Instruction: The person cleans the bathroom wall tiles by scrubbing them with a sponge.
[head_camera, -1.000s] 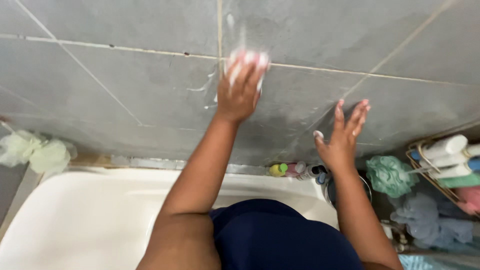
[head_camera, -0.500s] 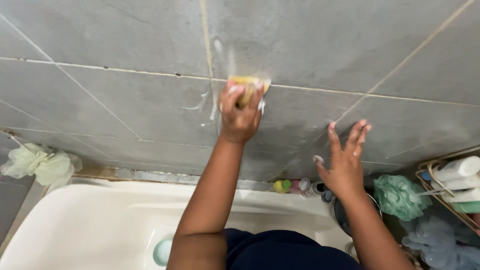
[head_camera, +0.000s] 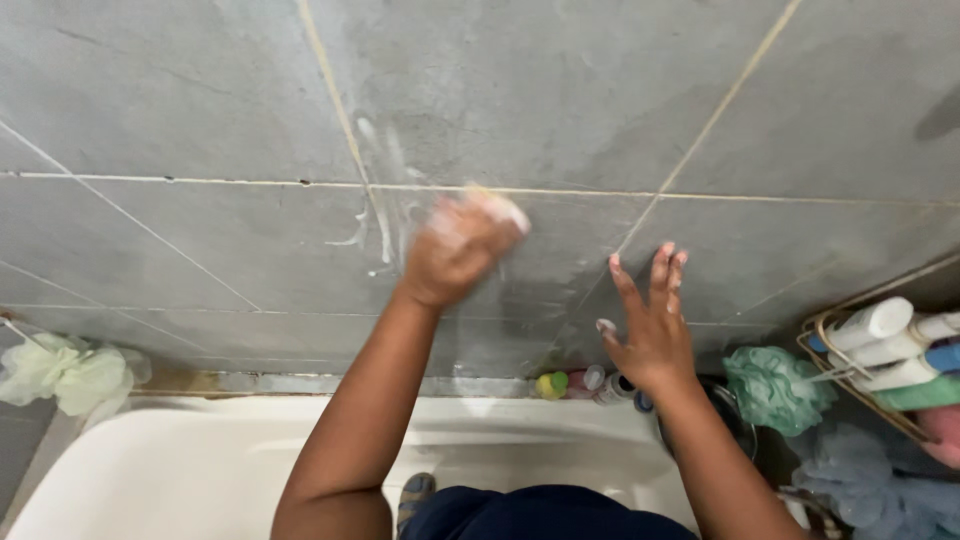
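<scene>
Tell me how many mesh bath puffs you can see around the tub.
3. A pale green puff hangs at the left by the tub's corner, a teal puff sits right of the right hand, and a blue puff lies below the rack. More may be hidden.

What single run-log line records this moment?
left hand: pressing soapy sponge on grey wall tile | right hand: flat on wall, fingers spread | below: white bathtub

I'm seeing a pale green mesh puff (head_camera: 62, 372) hanging at nine o'clock, small bottles (head_camera: 590, 383) sitting on the white bathtub (head_camera: 180, 470) rim, a wire rack (head_camera: 880, 385) at three o'clock.
</scene>
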